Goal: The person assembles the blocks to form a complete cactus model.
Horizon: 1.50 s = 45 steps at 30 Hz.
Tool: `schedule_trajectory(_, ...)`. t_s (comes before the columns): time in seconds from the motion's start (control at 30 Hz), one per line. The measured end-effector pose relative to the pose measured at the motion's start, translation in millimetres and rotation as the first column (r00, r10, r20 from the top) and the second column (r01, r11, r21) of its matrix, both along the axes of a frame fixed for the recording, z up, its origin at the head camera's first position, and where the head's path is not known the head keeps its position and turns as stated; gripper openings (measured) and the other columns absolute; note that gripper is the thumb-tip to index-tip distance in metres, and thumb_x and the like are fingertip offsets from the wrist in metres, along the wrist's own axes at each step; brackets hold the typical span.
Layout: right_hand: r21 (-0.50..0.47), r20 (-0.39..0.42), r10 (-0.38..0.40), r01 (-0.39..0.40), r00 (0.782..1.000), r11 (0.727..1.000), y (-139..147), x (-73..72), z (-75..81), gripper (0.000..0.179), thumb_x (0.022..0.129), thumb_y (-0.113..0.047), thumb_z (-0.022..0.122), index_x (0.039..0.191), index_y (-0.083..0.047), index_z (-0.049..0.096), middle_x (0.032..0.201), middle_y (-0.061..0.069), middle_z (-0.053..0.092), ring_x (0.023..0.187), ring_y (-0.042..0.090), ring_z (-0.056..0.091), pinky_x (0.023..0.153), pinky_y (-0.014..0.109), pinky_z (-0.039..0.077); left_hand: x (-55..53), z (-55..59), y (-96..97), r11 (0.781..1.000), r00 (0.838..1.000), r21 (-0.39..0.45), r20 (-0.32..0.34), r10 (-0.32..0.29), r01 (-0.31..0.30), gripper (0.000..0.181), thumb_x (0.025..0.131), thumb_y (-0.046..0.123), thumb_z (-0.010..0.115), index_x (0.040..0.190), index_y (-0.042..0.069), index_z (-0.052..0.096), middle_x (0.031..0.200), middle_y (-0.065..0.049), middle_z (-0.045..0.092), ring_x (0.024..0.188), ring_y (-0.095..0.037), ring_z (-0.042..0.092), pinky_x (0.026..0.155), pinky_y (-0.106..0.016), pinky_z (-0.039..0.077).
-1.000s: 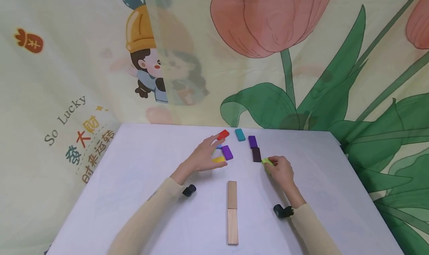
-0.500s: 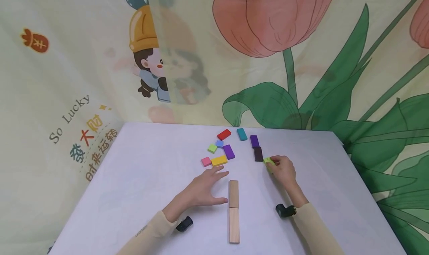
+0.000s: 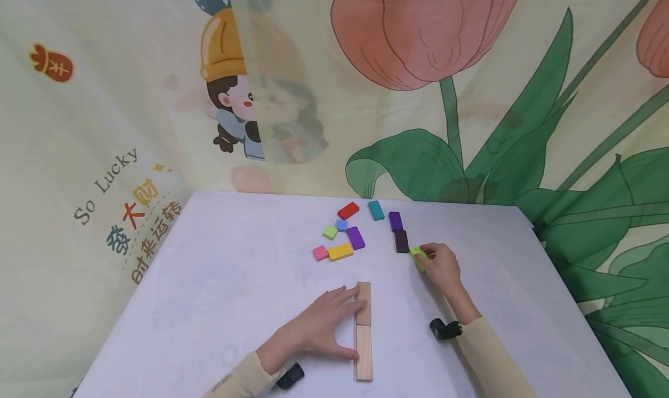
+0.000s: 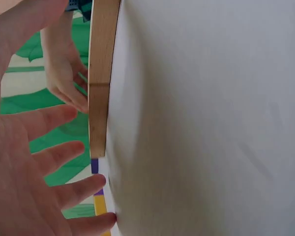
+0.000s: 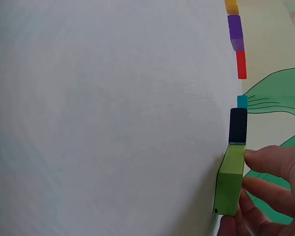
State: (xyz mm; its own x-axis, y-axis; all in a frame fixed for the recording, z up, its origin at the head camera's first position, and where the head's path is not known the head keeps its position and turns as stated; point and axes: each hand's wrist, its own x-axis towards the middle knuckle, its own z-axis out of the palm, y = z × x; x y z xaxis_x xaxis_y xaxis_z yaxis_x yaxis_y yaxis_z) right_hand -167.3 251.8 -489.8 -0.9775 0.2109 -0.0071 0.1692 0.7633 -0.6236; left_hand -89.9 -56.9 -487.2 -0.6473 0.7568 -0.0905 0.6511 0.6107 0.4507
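Observation:
My right hand (image 3: 443,267) pinches a light green block (image 5: 229,184) between thumb and fingers on the white table. One end of that block sits right by a dark brown block (image 3: 401,241), and a purple block (image 3: 395,221) lies in line behind it. Two plain wooden blocks, a far one (image 3: 364,293) and a near one (image 3: 364,366), lie end to end in front of me. Beside them is my left hand (image 3: 324,322), fingers spread; thumb and fingertips overlap their left side in the head view. The left wrist view shows its palm and straight fingers.
Further back lie a red block (image 3: 348,211), a teal block (image 3: 376,210), a second purple block (image 3: 356,237), a yellow block (image 3: 341,251), and small blue (image 3: 341,225), green (image 3: 330,232) and pink (image 3: 320,253) blocks. A printed cloth (image 3: 292,177) hangs behind the table.
My left hand has come back from above the coloured blocks to the wooden ones, uncovering the yellow, pink and small green blocks. My right hand stays in place on the light green block.

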Motion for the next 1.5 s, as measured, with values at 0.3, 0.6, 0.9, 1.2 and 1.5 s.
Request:
schedule_trajectory(0.3, 0.012, 0.034, 0.011, -0.012, 0.999, 1.0, 0, -1.5, 2.3, 0.036, 0.088, -0.02, 0.068, 0.113, 0.005, 0.066, 0.105, 0.024, 0.067, 0.092, 0.032, 0.063, 0.066, 0.034, 0.05, 6.3, -1.2, 1.4, 0.999, 0.999, -0.038, -0.028, -0.023, 0.022, 0.088, 0.074, 0.071, 0.066, 0.147, 0.03, 0.039, 0.16, 0.003, 0.028, 0.145, -0.029, 0.032, 0.112, -0.06, 0.032)
schedule_trajectory(0.6, 0.084, -0.119, 0.012, -0.002, 0.993, 0.996, -15, -4.1, 13.8, 0.036, 0.088, -0.026, 0.064, 0.112, 0.001, 0.068, 0.108, 0.022, 0.064, 0.094, 0.035, 0.064, 0.072, 0.045, 0.052, 8.9, -4.0, 3.2, 0.999, 0.999, -0.046, -0.043, -0.018, 0.016, 0.089, 0.071, 0.073, 0.067, 0.146, 0.032, 0.041, 0.159, 0.003, 0.03, 0.145, -0.029, 0.032, 0.111, -0.063, 0.032)
schedule_trajectory(0.9, 0.006, -0.13, 0.187, -0.187, 0.974, 0.982, -79, -46.2, 30.1, 0.032, 0.092, -0.025, 0.064, 0.114, -0.003, 0.068, 0.106, 0.015, 0.064, 0.097, 0.028, 0.061, 0.083, 0.04, 0.055, 11.1, -7.2, 7.2, 0.998, 0.999, -0.067, -0.045, 0.009, -0.012, 0.093, 0.07, 0.078, 0.064, 0.145, 0.029, 0.041, 0.159, 0.0, 0.029, 0.145, -0.031, 0.031, 0.11, -0.064, 0.032)
schedule_trajectory(1.2, 0.085, 0.076, 0.497, -0.502, 0.864, 0.861, -143, -83.9, 28.8, 0.026, 0.09, -0.023, 0.068, 0.112, -0.009, 0.071, 0.098, 0.006, 0.067, 0.089, 0.018, 0.059, 0.078, 0.029, 0.055, 15.1, -8.2, 11.5, 0.997, 0.995, -0.073, -0.097, 0.008, -0.015, 0.09, 0.071, 0.076, 0.065, 0.143, 0.026, 0.043, 0.157, -0.004, 0.032, 0.143, -0.034, 0.035, 0.106, -0.065, 0.036)
schedule_trajectory(1.5, 0.157, 0.167, 0.442, -0.466, 0.881, 0.87, -179, -95.3, 20.7, 0.034, 0.089, -0.026, 0.069, 0.117, -0.006, 0.068, 0.104, 0.009, 0.068, 0.083, 0.019, 0.057, 0.07, 0.028, 0.052, 15.6, -10.1, 10.6, 0.998, 0.988, -0.07, -0.154, -0.007, -0.004, 0.089, 0.072, 0.076, 0.064, 0.142, 0.026, 0.042, 0.155, -0.005, 0.034, 0.14, -0.033, 0.037, 0.103, -0.064, 0.039)
